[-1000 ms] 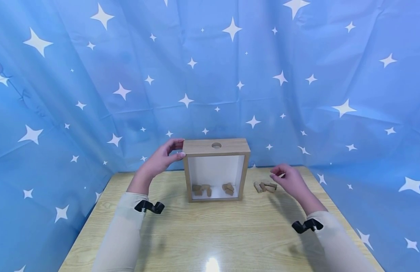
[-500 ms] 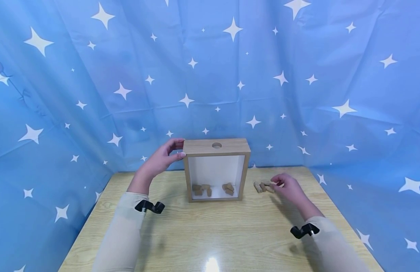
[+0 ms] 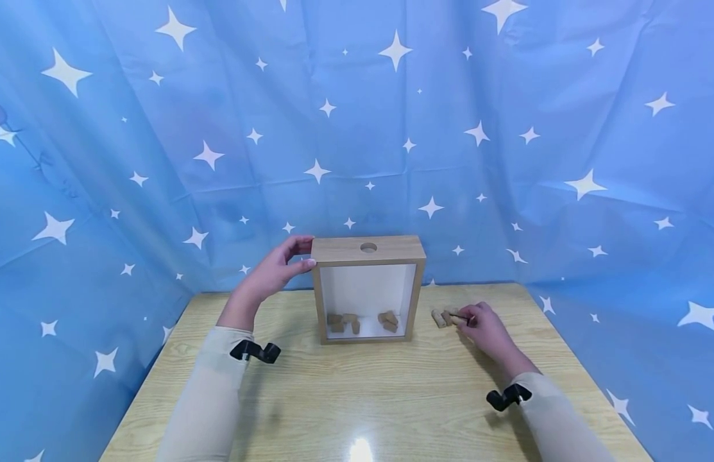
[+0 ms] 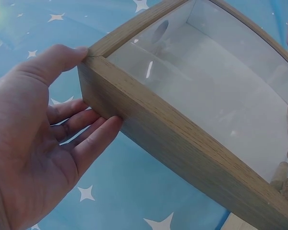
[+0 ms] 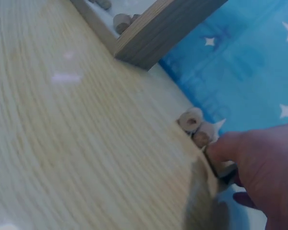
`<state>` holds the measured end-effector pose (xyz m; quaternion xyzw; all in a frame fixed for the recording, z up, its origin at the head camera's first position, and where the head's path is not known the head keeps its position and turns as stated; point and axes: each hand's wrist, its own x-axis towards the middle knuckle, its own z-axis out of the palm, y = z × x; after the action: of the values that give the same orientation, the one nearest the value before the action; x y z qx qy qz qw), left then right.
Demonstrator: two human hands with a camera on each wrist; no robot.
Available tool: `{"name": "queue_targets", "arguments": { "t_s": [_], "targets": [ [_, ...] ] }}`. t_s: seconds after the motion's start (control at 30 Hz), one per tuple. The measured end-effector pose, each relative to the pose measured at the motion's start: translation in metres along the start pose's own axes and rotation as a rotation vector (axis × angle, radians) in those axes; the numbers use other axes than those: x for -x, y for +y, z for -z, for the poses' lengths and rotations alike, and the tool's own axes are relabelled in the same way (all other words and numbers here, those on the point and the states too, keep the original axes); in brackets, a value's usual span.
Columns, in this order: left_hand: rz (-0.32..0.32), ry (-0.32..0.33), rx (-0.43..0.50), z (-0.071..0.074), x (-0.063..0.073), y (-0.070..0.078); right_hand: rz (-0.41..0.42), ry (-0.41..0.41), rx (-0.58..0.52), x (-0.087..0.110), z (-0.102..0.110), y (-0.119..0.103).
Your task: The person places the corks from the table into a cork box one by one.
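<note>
And here's the left hand [image 3: 272, 271] gripping the upright wooden box [image 3: 342, 250] by its upper-left corner; well apart to the right, the right hand [image 3: 486, 330] pinches a cork [image 5: 223, 168], partly hiding the loose corks [image 3: 439, 317] on the table [image 3: 362, 391]. More corks [image 3: 388, 320] lie inside, behind the clear pane [image 4: 221, 91]; starry curtain [image 3: 357, 122] beyond.

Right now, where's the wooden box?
In the head view, the wooden box stands on the table, with the left hand gripping its upper left corner and loose corks off to the right.
</note>
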<state>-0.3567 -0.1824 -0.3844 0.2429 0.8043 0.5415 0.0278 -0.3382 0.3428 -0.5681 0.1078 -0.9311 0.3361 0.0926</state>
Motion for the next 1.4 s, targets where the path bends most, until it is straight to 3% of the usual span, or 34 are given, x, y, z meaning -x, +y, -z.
{"name": "queue_targets", "arguments": {
  "t_s": [0.63,1.07,1.4],
  "targets": [
    [-0.026,-0.007,0.026,-0.002,0.000,-0.002,0.027,0.023,0.145,0.004,-0.007,0.001],
    [-0.029,-0.013,0.033,-0.001,0.000,-0.003,-0.009,0.111,0.014,0.009,0.000,-0.005],
    [-0.024,-0.012,0.033,-0.001,0.000,-0.004,-0.020,0.099,-0.042,0.008,0.010,-0.010]
  ]
}}
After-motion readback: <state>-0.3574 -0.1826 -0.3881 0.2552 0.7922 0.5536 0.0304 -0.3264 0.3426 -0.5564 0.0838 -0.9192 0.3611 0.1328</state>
